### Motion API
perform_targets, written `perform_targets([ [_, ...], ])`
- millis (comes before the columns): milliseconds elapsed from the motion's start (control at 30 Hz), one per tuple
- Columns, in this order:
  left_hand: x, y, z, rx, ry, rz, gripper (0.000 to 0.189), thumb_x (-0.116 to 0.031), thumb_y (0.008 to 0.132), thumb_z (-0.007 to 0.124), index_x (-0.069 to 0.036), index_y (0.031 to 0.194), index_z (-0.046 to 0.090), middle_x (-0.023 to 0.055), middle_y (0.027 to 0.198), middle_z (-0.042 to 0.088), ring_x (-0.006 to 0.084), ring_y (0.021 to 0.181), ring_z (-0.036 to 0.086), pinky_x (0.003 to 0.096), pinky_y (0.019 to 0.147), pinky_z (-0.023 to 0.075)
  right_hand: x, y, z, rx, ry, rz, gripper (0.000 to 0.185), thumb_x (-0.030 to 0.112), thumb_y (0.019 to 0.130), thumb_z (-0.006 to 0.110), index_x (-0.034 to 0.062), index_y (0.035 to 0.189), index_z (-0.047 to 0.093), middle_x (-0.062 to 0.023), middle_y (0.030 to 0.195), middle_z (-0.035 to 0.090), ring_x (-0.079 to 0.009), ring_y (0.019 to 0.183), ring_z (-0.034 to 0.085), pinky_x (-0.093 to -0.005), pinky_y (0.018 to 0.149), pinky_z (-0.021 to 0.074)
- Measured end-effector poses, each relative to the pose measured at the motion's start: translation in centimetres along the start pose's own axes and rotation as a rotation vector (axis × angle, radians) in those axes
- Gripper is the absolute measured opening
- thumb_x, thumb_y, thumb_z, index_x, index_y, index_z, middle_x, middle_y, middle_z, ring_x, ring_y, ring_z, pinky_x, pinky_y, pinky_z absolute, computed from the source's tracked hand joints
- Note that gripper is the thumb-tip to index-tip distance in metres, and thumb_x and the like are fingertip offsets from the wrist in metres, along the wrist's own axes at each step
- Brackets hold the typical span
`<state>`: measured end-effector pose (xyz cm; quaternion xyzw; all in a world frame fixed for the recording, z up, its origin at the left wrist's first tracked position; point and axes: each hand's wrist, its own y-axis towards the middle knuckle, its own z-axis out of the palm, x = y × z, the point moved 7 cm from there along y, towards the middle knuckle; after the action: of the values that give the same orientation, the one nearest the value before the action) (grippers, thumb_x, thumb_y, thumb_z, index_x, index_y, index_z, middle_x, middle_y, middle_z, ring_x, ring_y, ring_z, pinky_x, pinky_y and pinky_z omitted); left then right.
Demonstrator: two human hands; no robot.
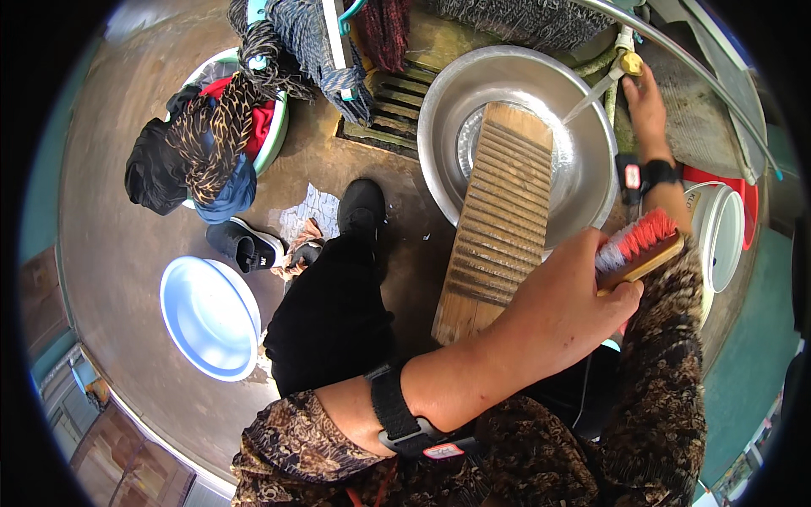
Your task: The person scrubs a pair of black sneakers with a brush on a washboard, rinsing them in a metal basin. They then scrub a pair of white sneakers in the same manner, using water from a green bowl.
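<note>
My left hand [564,298] reaches across my body and grips a wooden scrub brush [638,252], its red and white bristles facing up and away from me. At the upper right, my right hand [647,117] has its fingertips on the yellow handle [631,63] of a water tap. A stream of water [592,100] falls slantwise from the tap into a wide stainless steel basin [437,136]. A ridged wooden washboard [504,209] leans over the near rim, with its far end inside the basin. Part of its near end is hidden by my left forearm.
Left of my leg stand a pale blue plastic basin [209,317], a black shoe [244,244] and a tub [272,139] heaped with clothes [209,146]. Mops [298,44] hang by a slatted drain grate [402,104]. A white bucket [722,234] stands at the right.
</note>
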<state>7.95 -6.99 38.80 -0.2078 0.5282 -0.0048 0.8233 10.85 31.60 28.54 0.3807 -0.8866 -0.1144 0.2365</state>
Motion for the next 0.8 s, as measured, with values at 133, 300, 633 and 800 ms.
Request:
perform_targets([
  [133,0.8,-0.8,0.2,0.035,-0.001,-0.085,0.038,-0.029,0.088,0.063,0.002,0.107,0.051,0.0040,0.083,0.055,0.0072,0.072,0.050,0.0242,0.062,0.0424,-3.7,-13.1,4.7,0.416,-0.054,0.359,0.048,0.040,0.090,0.056,0.0032,0.121,0.053,-0.0214,0.099,0.066,-0.0341,0.089,0.064,-0.0402,0.078,0.0493],
  [300,-1.1,-2.4,-0.8,0.022,-0.189,-0.011,0.046,-0.032,0.087,0.064,-0.001,0.119,0.051,0.0030,0.094,0.059,0.0095,0.088,0.055,0.0239,0.082,0.0412,-3.9,-28.3,10.0,0.750,0.132,0.647,0.064,0.047,0.085,0.055,-0.0040,0.123,0.050,-0.0264,0.099,0.064,-0.0385,0.096,0.061,-0.0434,0.084,0.0476],
  [633,-3.7,-3.8,-5.6,-0.229,-0.363,0.127,0.041,-0.026,0.086,0.064,-0.001,0.116,0.051,0.0119,0.102,0.061,0.0218,0.094,0.062,0.0300,0.081,0.0484,1.9,-37.8,6.3,0.470,0.137,0.881,0.069,0.047,0.078,0.063,-0.0050,0.121,0.049,-0.0297,0.113,0.058,-0.0409,0.108,0.055,-0.0416,0.092,0.0440],
  [800,-4.1,-3.9,-7.4,-0.251,-0.418,0.131,0.041,-0.024,0.085,0.066,-0.001,0.116,0.051,0.0128,0.102,0.061,0.0238,0.093,0.063,0.0324,0.080,0.0500,3.6,-43.4,6.0,0.652,0.290,1.138,0.078,0.061,0.084,0.051,-0.0078,0.119,0.053,-0.0241,0.116,0.058,-0.0330,0.107,0.055,-0.0387,0.090,0.0424],
])
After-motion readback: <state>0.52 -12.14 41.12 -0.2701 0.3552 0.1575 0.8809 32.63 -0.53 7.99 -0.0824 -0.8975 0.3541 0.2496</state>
